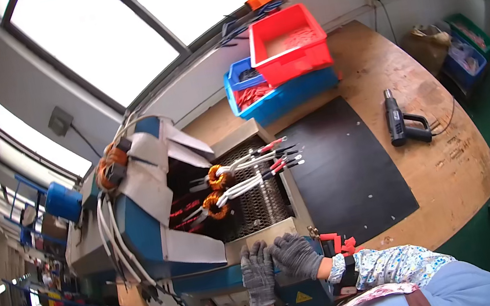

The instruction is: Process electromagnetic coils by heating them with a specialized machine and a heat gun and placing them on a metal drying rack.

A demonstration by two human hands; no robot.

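Note:
Both my hands wear dark grey knit gloves and rest on the near metal edge of a blue and grey conveyor heating machine (203,250). My left hand (258,276) lies there with its fingers stretched out, holding nothing. Close beside it, my right hand (297,257) lies flat with its fingers extended, also without anything in it. Beyond them, on the machine's mesh belt (261,209), lie two copper-wound ring coils, the farther coil (218,177) and the nearer coil (215,205). Their white-sleeved leads (244,187) point right, ending in red and black sleeves (277,166).
A black mat (347,174) covers the table right of the belt. Farther right lies a heat gun (403,122) with its cord. Red (291,59) and blue bins (288,98) are stacked at the back. Red pieces (340,244) lie by my right hand.

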